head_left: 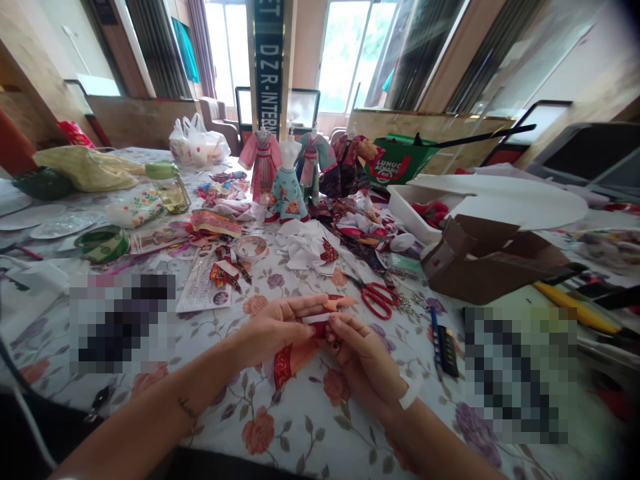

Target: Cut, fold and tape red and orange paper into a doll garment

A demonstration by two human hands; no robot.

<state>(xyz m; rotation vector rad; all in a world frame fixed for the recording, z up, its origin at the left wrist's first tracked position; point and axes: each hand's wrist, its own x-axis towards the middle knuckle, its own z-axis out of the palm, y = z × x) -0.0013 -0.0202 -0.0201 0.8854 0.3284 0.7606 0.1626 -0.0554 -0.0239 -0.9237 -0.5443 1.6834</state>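
Left hand (277,327) and right hand (363,357) pinch a limp red fabric strip (293,357) firmly; red scissors (377,299) lie just beyond on the floral tablecloth (295,427), 3 doll gowns (287,177) upper center.

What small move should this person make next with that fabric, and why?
Probably reach for the red-handled steel scissors lying just beyond the right hand. Both it and the left hand are pinching a peach fabric strip with red patterned trim, and the scissors seem the nearest tool for trimming it.

White wristband (410,395), dark finger ring (335,345), small forearm tattoo (187,408)
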